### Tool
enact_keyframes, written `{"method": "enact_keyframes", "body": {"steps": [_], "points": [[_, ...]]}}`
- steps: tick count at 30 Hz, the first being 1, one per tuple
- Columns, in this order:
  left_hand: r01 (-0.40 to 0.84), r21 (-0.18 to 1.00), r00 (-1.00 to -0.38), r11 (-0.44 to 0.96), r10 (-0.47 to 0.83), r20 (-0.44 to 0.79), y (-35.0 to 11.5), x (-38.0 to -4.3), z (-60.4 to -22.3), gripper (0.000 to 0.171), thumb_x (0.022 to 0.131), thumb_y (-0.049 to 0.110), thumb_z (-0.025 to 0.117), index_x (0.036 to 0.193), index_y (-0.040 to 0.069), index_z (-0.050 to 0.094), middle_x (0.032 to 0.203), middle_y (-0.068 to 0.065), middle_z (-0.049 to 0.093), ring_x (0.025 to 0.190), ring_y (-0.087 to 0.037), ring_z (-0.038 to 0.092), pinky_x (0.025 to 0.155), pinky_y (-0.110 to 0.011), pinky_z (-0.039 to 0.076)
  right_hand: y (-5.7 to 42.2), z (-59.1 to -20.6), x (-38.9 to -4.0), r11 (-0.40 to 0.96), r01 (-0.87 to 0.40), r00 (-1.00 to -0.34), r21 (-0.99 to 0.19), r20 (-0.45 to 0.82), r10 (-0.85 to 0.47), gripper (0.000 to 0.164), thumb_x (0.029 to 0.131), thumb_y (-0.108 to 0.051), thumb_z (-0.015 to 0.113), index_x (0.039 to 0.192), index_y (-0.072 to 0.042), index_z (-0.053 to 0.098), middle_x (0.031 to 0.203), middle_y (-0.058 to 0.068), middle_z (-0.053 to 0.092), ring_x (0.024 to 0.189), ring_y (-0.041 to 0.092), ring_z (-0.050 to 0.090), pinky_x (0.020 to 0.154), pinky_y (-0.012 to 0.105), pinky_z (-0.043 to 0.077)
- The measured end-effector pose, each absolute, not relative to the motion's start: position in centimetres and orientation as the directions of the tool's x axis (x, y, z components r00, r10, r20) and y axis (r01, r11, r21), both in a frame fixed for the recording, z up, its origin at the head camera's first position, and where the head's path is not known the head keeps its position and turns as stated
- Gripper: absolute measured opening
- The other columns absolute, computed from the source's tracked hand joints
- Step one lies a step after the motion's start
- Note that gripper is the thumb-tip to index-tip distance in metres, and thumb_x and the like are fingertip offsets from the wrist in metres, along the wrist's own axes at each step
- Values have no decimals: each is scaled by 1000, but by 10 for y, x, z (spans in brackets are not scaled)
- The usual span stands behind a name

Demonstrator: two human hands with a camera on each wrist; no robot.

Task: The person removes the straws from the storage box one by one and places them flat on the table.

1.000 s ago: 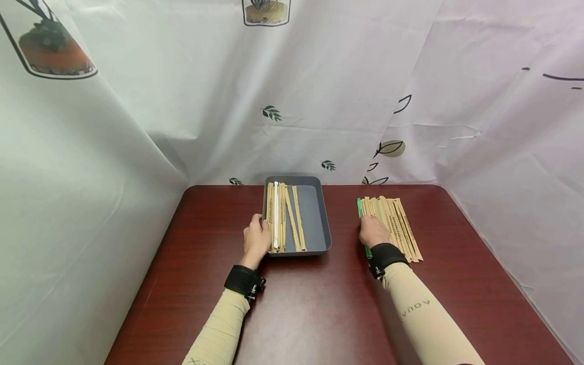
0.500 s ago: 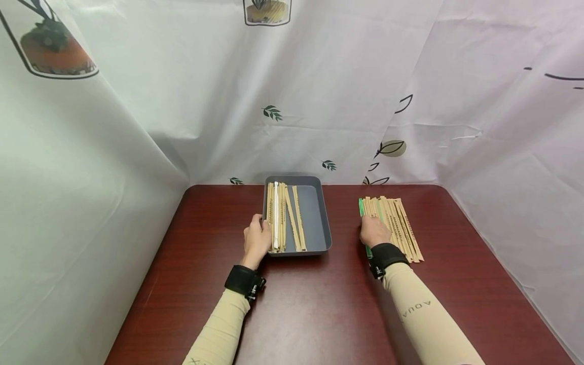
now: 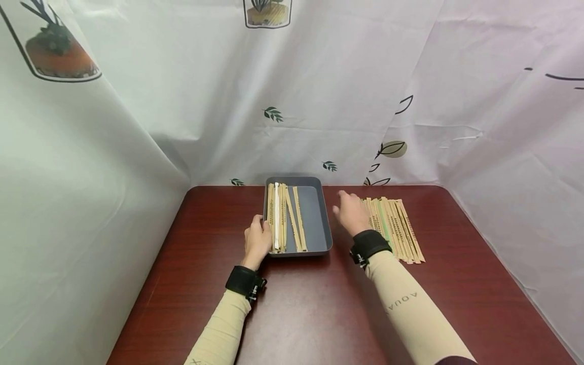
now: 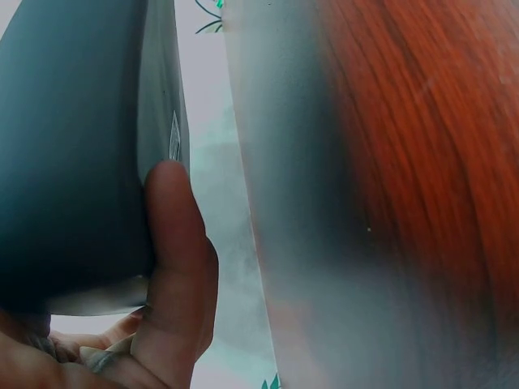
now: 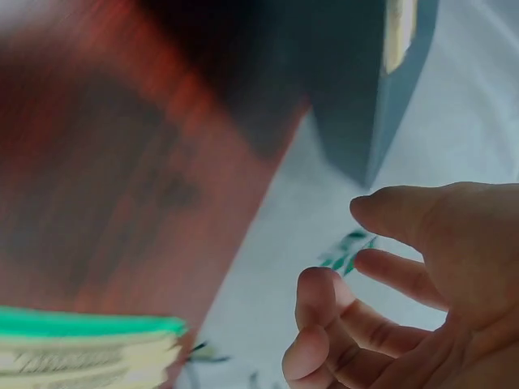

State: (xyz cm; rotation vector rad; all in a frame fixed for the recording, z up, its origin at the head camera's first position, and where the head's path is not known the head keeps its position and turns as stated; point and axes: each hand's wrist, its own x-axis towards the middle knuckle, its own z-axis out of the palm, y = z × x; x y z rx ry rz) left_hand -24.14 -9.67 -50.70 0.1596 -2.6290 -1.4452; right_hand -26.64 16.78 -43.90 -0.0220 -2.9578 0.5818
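A grey rectangular tray (image 3: 315, 218) sits near the table's back edge, with several slim tan paper-wrapped sticks (image 3: 300, 218) and a white one (image 3: 276, 215) lying lengthwise in it. My left hand (image 3: 257, 241) grips the tray's left side wall, also seen close up in the left wrist view. Between the tray and a row of similar tan wrapped sticks (image 3: 401, 230) is my right hand (image 3: 352, 214). Its fingers (image 5: 316, 296) are loosely bent and hold nothing. A green stick (image 5: 81, 322) shows along the row's edge in the right wrist view; a pale green one (image 3: 384, 220) lies farther in.
The dark red wooden table (image 3: 301, 314) has rounded back corners. A white printed curtain (image 3: 219, 101) hangs along its back and both sides, close behind the tray.
My right hand has come off the left edge of the stick row and moved left and away from me, toward the tray. My left hand and the tray stay in place.
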Motion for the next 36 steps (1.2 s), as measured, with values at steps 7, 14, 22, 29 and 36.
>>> {"method": "enact_keyframes", "body": {"steps": [7,14,22,29,36], "points": [[-6,853,-986,522,-146,83,-96,-240,-505,37,110,22,44,140,4,55,66,-7,52,50,-20,44,54,-34,36,113,-437,-268,927,-68,-990,-369,143,-16,42,99,-23,70,138,-12,63,120,18,66,74,36,65,58,47,52],[-18,855,-986,518,-149,70,-97,-237,-503,37,110,22,45,141,4,55,68,-9,54,51,-21,45,54,-35,36,77,-449,-264,932,-141,-988,-334,102,-113,38,99,-19,70,135,-11,65,111,15,71,57,26,56,48,37,41],[-27,847,-980,531,-183,83,-99,-238,-501,35,110,23,46,138,6,57,75,-10,59,61,-23,52,62,-37,41,62,-458,-260,944,-147,-989,-296,60,-135,16,101,-12,64,117,-10,69,86,11,66,54,24,55,47,35,40],[-38,849,-983,527,-173,63,-98,-236,-502,35,110,23,45,140,7,56,72,-9,58,57,-24,49,60,-37,39,60,-463,-260,928,-131,-990,-350,0,-140,24,102,1,52,113,-11,69,75,9,61,48,20,46,45,31,29],[-36,840,-981,542,-179,73,-98,-236,-504,34,110,22,46,137,6,58,81,-12,63,64,-25,54,62,-37,41,61,-466,-261,922,-119,-990,-367,-24,-137,25,101,4,50,102,-13,69,68,6,56,48,18,41,46,30,29]]}}
